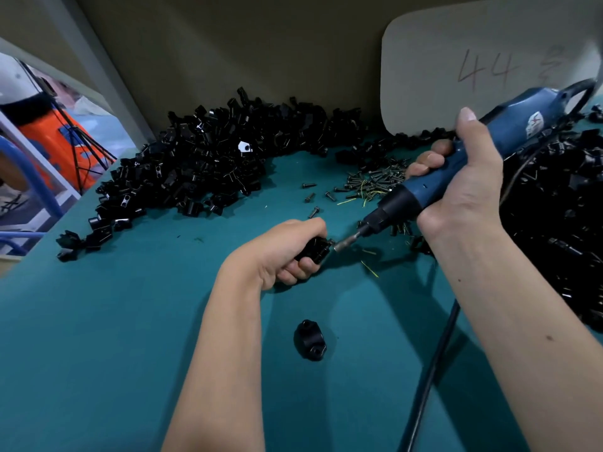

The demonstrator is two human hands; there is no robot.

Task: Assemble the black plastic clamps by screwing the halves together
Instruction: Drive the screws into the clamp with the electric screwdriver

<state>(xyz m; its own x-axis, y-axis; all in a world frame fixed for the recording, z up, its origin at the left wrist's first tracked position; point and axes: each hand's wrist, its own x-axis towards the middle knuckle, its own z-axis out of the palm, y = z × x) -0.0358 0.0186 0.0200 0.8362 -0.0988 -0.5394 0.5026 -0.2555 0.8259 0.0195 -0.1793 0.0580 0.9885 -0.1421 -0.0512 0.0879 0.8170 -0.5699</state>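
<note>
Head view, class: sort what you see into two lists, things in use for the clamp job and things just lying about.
In use:
left hand gripping clamp
right hand holding electric screwdriver
screw pile
clamp-half heap

Lying about:
loose clamp piece
numbered white board
orange equipment

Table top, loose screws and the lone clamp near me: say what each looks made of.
Table top: teal, matte, probably a rubber or vinyl mat.
Screws: dark metal, with dull glints.
Clamp: black moulded plastic, smooth with a soft sheen.

Dim overhead light, soft shadows, wide-angle edge bending, slightly blurred corners.
</note>
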